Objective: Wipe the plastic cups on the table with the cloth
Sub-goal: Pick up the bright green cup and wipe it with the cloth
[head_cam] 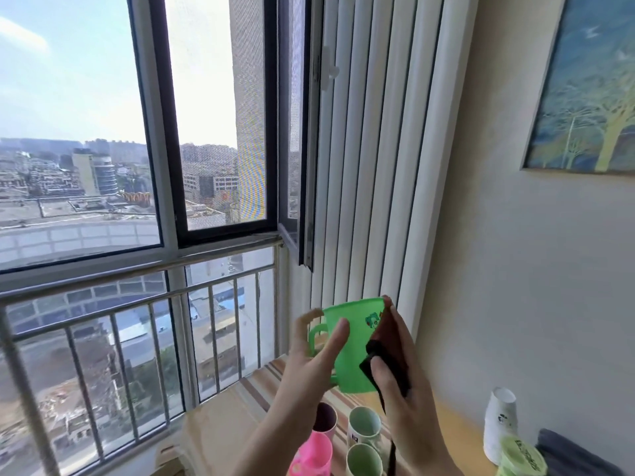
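A bright green plastic cup (355,345) with a handle is held up in the air, upside down, its wide rim toward the top. My left hand (311,359) grips it from the left, thumb across its side and fingers near the handle. My right hand (402,383) presses a dark brown cloth (390,345) against the cup's right side, thumb curled over the cloth. Below on the table (220,438) stand a pink cup (311,456), a dark purple cup (324,420) and two pale green cups (364,429).
A window with a metal railing (137,324) runs along the left; an opened pane (302,132) and white vertical blinds (371,166) stand behind the cup. A stack of white paper cups (500,424), a green lidded tub (522,456) and dark fabric (570,455) sit at the right.
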{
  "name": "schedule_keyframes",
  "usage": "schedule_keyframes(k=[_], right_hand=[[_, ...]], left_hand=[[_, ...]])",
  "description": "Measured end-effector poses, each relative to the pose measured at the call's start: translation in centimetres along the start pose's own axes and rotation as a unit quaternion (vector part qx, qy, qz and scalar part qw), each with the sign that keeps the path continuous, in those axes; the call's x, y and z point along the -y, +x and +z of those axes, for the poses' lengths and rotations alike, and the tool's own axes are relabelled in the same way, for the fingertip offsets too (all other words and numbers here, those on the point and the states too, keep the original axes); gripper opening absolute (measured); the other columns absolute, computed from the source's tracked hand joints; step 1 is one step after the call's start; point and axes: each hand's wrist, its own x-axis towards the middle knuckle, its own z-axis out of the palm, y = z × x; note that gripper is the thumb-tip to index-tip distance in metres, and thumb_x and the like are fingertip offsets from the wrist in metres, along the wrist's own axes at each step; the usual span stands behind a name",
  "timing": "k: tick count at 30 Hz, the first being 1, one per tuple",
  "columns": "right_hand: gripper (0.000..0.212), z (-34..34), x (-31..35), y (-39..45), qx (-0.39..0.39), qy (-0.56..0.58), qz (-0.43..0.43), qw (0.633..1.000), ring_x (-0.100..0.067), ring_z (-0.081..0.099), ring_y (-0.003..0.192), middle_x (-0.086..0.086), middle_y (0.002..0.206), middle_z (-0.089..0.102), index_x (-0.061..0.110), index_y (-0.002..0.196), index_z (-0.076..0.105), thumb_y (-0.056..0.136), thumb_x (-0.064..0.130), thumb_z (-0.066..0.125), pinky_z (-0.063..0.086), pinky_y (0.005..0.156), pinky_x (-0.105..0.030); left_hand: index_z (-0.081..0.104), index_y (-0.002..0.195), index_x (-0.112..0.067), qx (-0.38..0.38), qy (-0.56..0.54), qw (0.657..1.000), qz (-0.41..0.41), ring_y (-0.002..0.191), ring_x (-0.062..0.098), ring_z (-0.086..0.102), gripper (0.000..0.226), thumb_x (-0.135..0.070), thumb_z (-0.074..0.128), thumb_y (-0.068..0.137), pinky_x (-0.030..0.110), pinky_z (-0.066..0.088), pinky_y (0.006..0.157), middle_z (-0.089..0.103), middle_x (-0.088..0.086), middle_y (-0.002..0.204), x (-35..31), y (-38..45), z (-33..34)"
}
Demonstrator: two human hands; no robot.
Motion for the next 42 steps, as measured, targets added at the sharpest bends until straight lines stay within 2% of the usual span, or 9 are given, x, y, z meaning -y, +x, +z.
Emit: schedule_keyframes(k=[2, 6, 11, 16, 21, 29, 32, 36, 42], right_hand=[[0.07, 0.0, 0.2, 0.0, -0.022, -0.01, -0.005, 1.0, -0.013, 0.044, 0.139, 0.013, 0.154, 0.041, 0.035, 0.147, 0.037, 0.081, 0.033, 0.058, 0.045, 0.107, -0.049], [0.068, 0.4, 0.1, -0.1, -0.098, -0.164, -0.088, 0.978, -0.013, 0.036, 0.144, 0.012, 0.158, 0.032, 0.028, 0.148, 0.037, 0.084, 0.034, 0.06, 0.049, 0.104, -0.05], [0.061, 1.4, 1.0, 0.0, -0.077, -0.207, -0.159, 0.962, -0.019, 0.037, 0.143, 0.005, 0.156, 0.038, 0.015, 0.145, 0.043, 0.086, 0.025, 0.057, 0.044, 0.106, -0.053], [0.066, 1.0, 0.8, 1.2, -0.068, -0.073, -0.08, 0.992, -0.016, 0.036, 0.145, 0.011, 0.156, 0.037, 0.025, 0.148, 0.038, 0.084, 0.027, 0.056, 0.04, 0.11, -0.055], [0.069, 1.4, 1.1, 1.9, -0.05, 0.006, -0.053, 0.997, -0.017, 0.039, 0.143, 0.007, 0.156, 0.039, 0.022, 0.15, 0.033, 0.084, 0.026, 0.051, 0.04, 0.11, -0.054], [0.084, 1.8, 0.6, 1.8, -0.065, -0.136, -0.085, 0.985, -0.017, 0.034, 0.146, 0.011, 0.16, 0.028, 0.021, 0.153, 0.025, 0.079, 0.036, 0.062, 0.043, 0.109, -0.05], [0.08, 1.8, 0.4, 1.7, -0.054, -0.22, -0.131, 0.965, -0.015, 0.027, 0.149, 0.007, 0.162, 0.024, 0.022, 0.152, 0.027, 0.083, 0.039, 0.062, 0.042, 0.109, -0.048], [0.06, 2.0, 1.1, 1.8, -0.042, -0.196, -0.174, 0.964, -0.02, 0.03, 0.148, 0.003, 0.161, 0.029, 0.015, 0.147, 0.039, 0.09, 0.024, 0.051, 0.039, 0.11, -0.054], [0.061, 1.9, 0.5, 2.3, -0.081, -0.129, -0.094, 0.984, -0.02, 0.04, 0.142, 0.006, 0.155, 0.04, 0.021, 0.149, 0.036, 0.09, 0.03, 0.046, 0.043, 0.106, -0.055]], left_hand=[[0.056, 0.118, -0.038, 0.016, 0.041, 0.999, 0.013, 0.095, 0.026, 0.075, 0.052, -0.056, 0.069, 0.071, 0.044, 0.062, 0.083, 0.078, 0.005, 0.1, -0.2, 0.3, 0.0], [0.056, 0.12, -0.042, 0.013, 0.107, 0.994, 0.028, 0.101, 0.011, 0.069, 0.032, -0.048, 0.057, 0.088, 0.02, 0.056, 0.078, 0.07, 0.004, 0.114, -0.7, 0.7, 0.2], [0.055, 0.128, -0.039, 0.075, 0.011, 0.997, -0.03, 0.12, 0.018, 0.066, 0.072, -0.076, 0.071, 0.067, 0.046, 0.047, 0.107, 0.071, 0.001, 0.126, -0.4, 0.6, 0.6], [0.061, 0.125, -0.02, 0.078, -0.016, 0.997, -0.018, 0.109, 0.031, 0.071, 0.056, -0.045, 0.077, 0.077, 0.052, 0.055, 0.098, 0.074, 0.015, 0.117, -1.0, 1.2, 0.5], [0.051, 0.135, -0.009, 0.089, -0.065, 0.993, -0.052, 0.123, 0.045, 0.06, 0.076, -0.051, 0.071, 0.074, 0.059, 0.044, 0.109, 0.063, 0.029, 0.131, -1.2, 2.0, 0.1], [0.046, 0.142, -0.041, 0.112, 0.039, 0.993, -0.002, 0.129, 0.022, 0.059, 0.061, -0.065, 0.053, 0.085, 0.049, 0.04, 0.114, 0.062, 0.006, 0.138, -1.3, 2.6, -0.3], [0.05, 0.14, -0.034, 0.119, 0.021, 0.993, -0.006, 0.125, 0.016, 0.062, 0.081, -0.074, 0.067, 0.072, 0.044, 0.045, 0.111, 0.067, -0.002, 0.133, -1.2, 2.7, -0.6], [0.063, 0.124, -0.015, 0.107, -0.046, 0.993, -0.024, 0.102, 0.021, 0.074, 0.064, -0.046, 0.078, 0.07, 0.031, 0.06, 0.085, 0.077, 0.01, 0.11, -1.3, 2.6, -0.6], [0.058, 0.13, -0.014, 0.116, -0.074, 0.99, -0.029, 0.111, 0.026, 0.07, 0.057, -0.041, 0.071, 0.083, 0.038, 0.056, 0.095, 0.073, 0.015, 0.12, -1.3, 2.7, -0.8]])
